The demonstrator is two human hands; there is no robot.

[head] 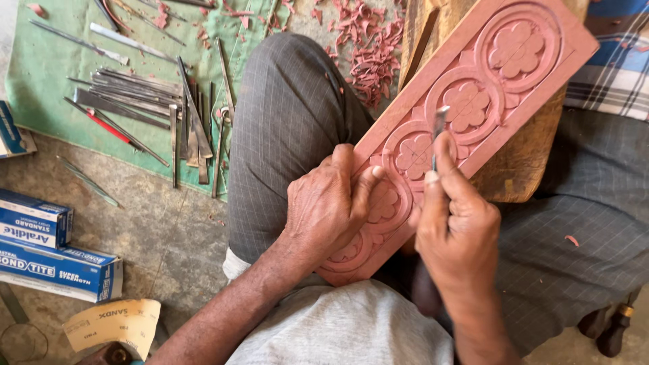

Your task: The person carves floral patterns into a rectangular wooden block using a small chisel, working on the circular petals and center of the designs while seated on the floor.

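Head view shows a person seated with a long reddish carved panel (473, 101) lying slantwise across the lap and over a wooden block (520, 162), its near end by the waist and its far end up at the right. Round flower medallions run along its face. His left hand (324, 206) rests on the near part of the panel, fingers (362, 186) curled and pressing down on the carving, gripping nothing. His right hand (456, 226), just right of it, has its fingers closed around a thin metal chisel (439, 125), whose tip touches a medallion near the middle of the panel. On the floor at far left a green cloth (47, 74) carries a row of metal carving tools (155, 111). Reddish shavings (372, 47) lie scattered beyond the knee. At near left sit blue boxes (47, 250) and a sheet of sandpaper (115, 324).
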